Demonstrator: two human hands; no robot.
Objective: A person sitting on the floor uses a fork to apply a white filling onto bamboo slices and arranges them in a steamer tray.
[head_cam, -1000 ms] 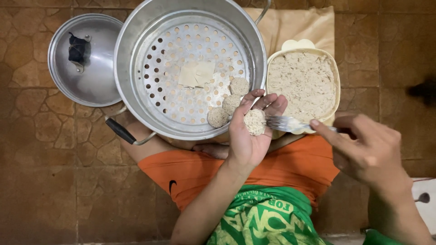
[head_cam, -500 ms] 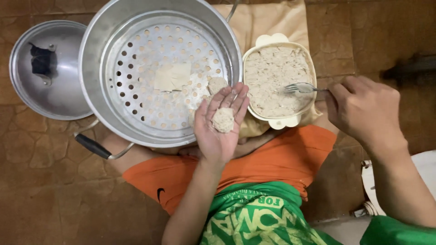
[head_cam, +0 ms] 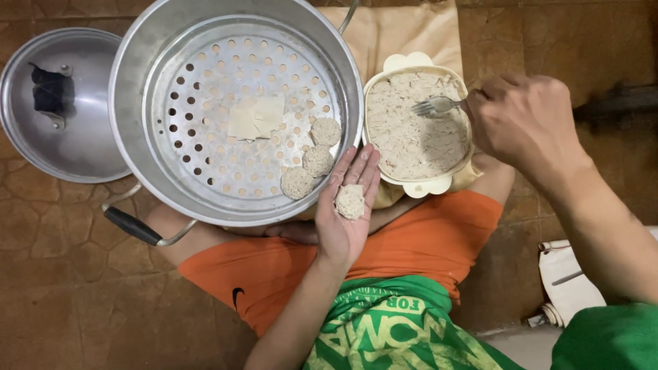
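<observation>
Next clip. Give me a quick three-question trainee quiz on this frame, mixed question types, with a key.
1. True or false: the left hand lies palm up with a pale ball of filling in a wrapper on it.
2. How many dumplings sit on the perforated tray of the round metal steamer pot? A) one B) three C) six
3. The right hand holds a metal fork over the cream ____ of minced filling.

Key: 1 true; 2 B; 3 bowl.
</observation>
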